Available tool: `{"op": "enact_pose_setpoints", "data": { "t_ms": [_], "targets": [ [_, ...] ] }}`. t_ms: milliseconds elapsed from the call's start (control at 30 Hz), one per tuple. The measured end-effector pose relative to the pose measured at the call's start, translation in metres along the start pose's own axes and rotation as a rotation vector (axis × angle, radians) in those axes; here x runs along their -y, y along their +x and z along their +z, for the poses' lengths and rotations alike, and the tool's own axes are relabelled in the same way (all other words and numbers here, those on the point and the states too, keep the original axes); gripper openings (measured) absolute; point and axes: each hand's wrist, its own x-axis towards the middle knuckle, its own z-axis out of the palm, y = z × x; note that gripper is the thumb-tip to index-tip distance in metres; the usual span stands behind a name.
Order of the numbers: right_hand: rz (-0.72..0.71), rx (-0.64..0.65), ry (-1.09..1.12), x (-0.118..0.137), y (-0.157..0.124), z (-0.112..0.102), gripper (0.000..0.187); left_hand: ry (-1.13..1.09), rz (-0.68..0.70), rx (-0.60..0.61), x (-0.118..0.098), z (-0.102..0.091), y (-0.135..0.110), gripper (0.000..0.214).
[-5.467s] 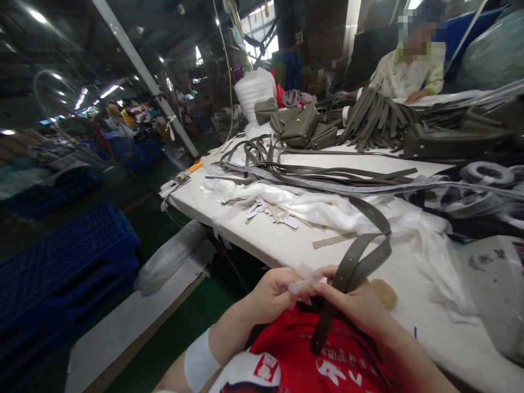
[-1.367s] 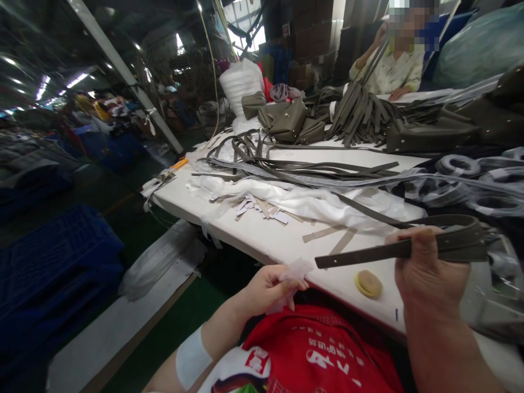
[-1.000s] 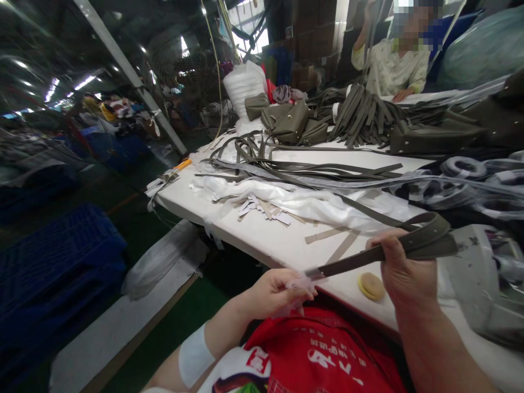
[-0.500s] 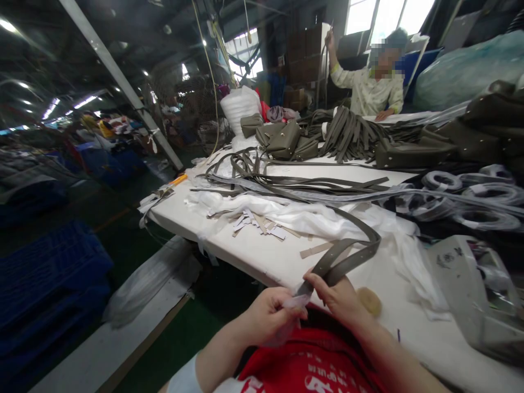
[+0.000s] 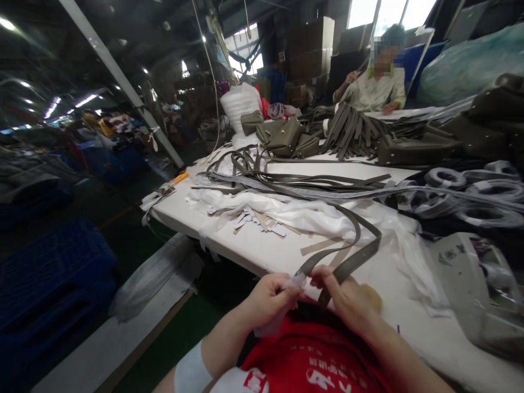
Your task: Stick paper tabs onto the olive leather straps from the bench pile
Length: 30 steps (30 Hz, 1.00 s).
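Note:
My left hand (image 5: pixel 268 300) is closed on a small piece of clear plastic film (image 5: pixel 295 281) just off the near edge of the white table (image 5: pixel 262 248). My right hand (image 5: pixel 346 297) meets it and pinches the end of an olive-grey leather strap (image 5: pixel 354 256). The strap loops out over the table and back to my fingers. A small tan round pad (image 5: pixel 371 295) lies on the table just beyond my right hand. My red apron (image 5: pixel 311 360) fills the bottom of the view.
Loose olive straps (image 5: pixel 286 180), white cloth (image 5: pixel 307 215) and cut paper strips (image 5: pixel 257 218) cover the table. Olive bags (image 5: pixel 286 136) and strap bundles (image 5: pixel 352 134) sit farther back. Another person (image 5: pixel 374 87) sits at the far side. Blue crates (image 5: pixel 49 278) stand on the left floor.
My right hand swung the strap from out at the right back in to my left hand. The strap end now sits at the plastic film between both hands.

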Motion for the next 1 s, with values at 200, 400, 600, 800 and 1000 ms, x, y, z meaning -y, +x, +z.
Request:
{"op": "enact_pose_setpoints", "data": {
  "t_ms": [200, 400, 600, 800, 1000],
  "targets": [
    [-0.093, -0.19, 0.338, 0.002, -0.003, -0.031, 0.043, 0.032, -0.041, 0.062, -0.006, 0.0, 0.001, 0.046],
    [-0.12, -0.1, 0.372, 0.01, 0.002, -0.029, 0.019, 0.022, -0.051, 0.069, -0.005, 0.003, 0.003, 0.038],
    [-0.213, -0.043, 0.275, 0.007, 0.009, -0.03, 0.022, -0.028, -0.091, 0.129, -0.002, 0.002, 0.005, 0.027],
    [-0.2, 0.144, 0.067, 0.012, 0.011, -0.018, 0.02, 0.075, 0.035, 0.17, -0.01, 0.004, 0.006, 0.029],
    [-0.164, 0.181, 0.025, 0.013, 0.008, -0.005, 0.02, 0.192, 0.146, 0.176, -0.01, 0.003, 0.004, 0.036]
  ]
}}
